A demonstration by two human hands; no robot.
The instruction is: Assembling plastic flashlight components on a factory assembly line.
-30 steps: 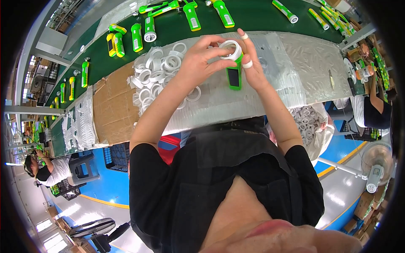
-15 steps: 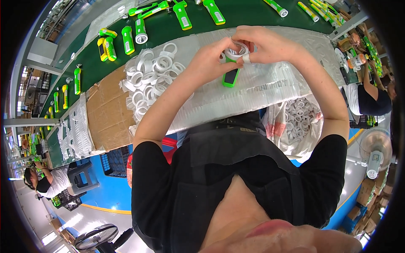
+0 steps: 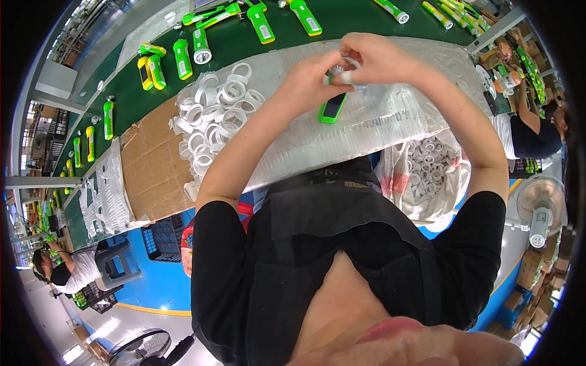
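Note:
A green flashlight [image 3: 332, 108] with a black panel lies tilted on the plastic-covered bench, its head end between my hands. My left hand [image 3: 314, 79] is closed round the upper body and one side of the head. From the other side my right hand [image 3: 381, 59] curls its fingers and thumb over the round, clear-and-white head [image 3: 351, 63]. A white wrap shows on a right finger. The fingers hide most of the head, so how its rim sits cannot be made out. Left of my left forearm lies a heap of white rings [image 3: 221, 110].
Green and yellow flashlights [image 3: 261, 24] lie along the green belt [image 3: 342, 25] beyond the bench. Brown cardboard [image 3: 155, 161] covers the bench on the left. A sack of white rings [image 3: 427, 174] stands below the bench edge. Co-workers [image 3: 537, 131] sit on both sides.
My right fingers have rolled round the flashlight's head and now cover more of it. The white rim, plain before, is mostly hidden. The whole view has shifted slightly.

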